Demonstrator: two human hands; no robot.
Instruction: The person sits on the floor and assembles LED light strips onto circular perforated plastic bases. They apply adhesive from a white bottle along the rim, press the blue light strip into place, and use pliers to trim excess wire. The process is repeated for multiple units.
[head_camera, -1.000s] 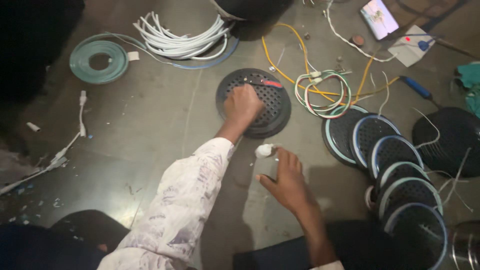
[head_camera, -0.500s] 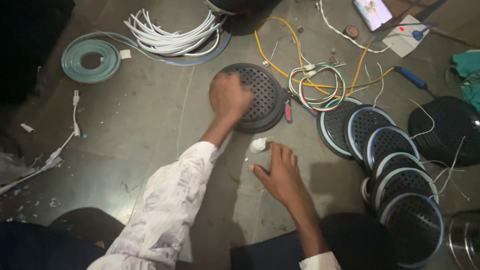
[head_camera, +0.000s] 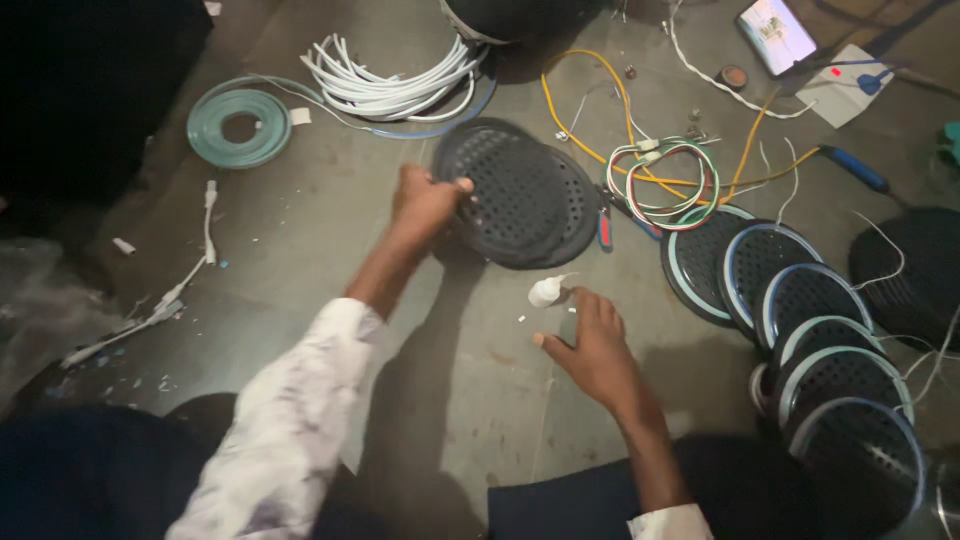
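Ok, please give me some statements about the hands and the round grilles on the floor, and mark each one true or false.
1. The left hand grips the edge of the black round grille. True.
2. The right hand holds a screwdriver. False: its fingers rest at a small white bottle lying on the floor.
3. A row of overlapping grilles with pale rims lies to the right. True.
4. The coil of white cables lies on top of the black round grille. False: it lies apart, further up on the floor.
5. The teal tape roll is in the left hand. False: it lies alone on the floor.
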